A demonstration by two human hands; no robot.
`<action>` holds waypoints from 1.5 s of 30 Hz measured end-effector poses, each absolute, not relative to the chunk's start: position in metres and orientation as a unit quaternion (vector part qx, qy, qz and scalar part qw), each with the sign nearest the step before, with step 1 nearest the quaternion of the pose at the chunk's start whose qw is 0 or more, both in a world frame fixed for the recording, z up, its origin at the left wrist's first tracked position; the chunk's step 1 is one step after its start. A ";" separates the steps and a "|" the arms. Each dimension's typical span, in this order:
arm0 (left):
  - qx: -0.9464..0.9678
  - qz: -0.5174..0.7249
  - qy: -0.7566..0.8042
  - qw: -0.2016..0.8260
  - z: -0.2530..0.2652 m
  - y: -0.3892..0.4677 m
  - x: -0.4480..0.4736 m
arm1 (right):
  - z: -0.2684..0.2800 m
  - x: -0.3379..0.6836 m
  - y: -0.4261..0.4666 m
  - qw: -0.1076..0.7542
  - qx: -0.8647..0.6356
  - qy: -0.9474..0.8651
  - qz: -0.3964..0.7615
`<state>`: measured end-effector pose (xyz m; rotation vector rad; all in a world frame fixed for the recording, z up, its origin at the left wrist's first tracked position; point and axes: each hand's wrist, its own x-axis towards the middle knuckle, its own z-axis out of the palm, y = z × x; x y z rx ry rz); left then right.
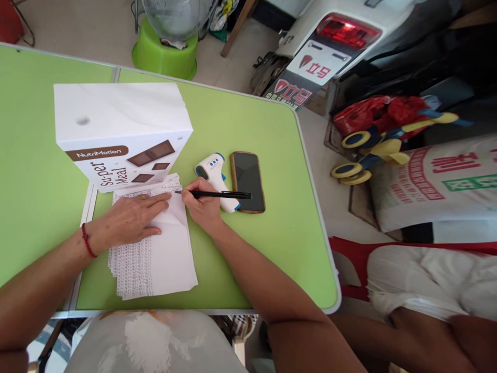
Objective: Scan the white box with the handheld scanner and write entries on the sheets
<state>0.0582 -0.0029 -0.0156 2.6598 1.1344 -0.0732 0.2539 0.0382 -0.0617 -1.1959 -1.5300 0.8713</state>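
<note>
My right hand [202, 206] grips a black pen [217, 195], its tip touching the paper near the upper right corner. Flat on the same stack of paper [173, 259] lies my left hand [134, 220], fingers stretched toward the pen tip. Rows of small handwriting fill the left side of the sheets; the right side is blank. A white box [124, 114] marked NutriMotion stands just beyond the paper. Beside my right hand is a white and blue infrared thermometer [213, 173], partly behind the hand and pen. To its right a phone [248, 176] in a brown case lies with a dark screen.
The green folding table [285, 243] has a metal edge and a seam on the left. At right, a person in white clothing [423, 280] sits on a red chair. A white scooter [349, 31], a sack [438, 181] and a green stool [166, 52] stand beyond the table.
</note>
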 end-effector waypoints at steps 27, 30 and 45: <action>0.909 -0.026 0.394 0.131 -0.015 -0.002 0.060 | -0.063 0.253 0.038 0.466 -0.499 -0.630 0.369; 0.910 -0.028 0.392 0.130 -0.015 -0.003 0.060 | -0.063 0.253 0.038 0.466 -0.501 -0.630 0.367; 0.906 -0.037 0.398 0.142 -0.013 -0.002 0.060 | -0.062 0.252 0.038 0.474 -0.490 -0.631 0.371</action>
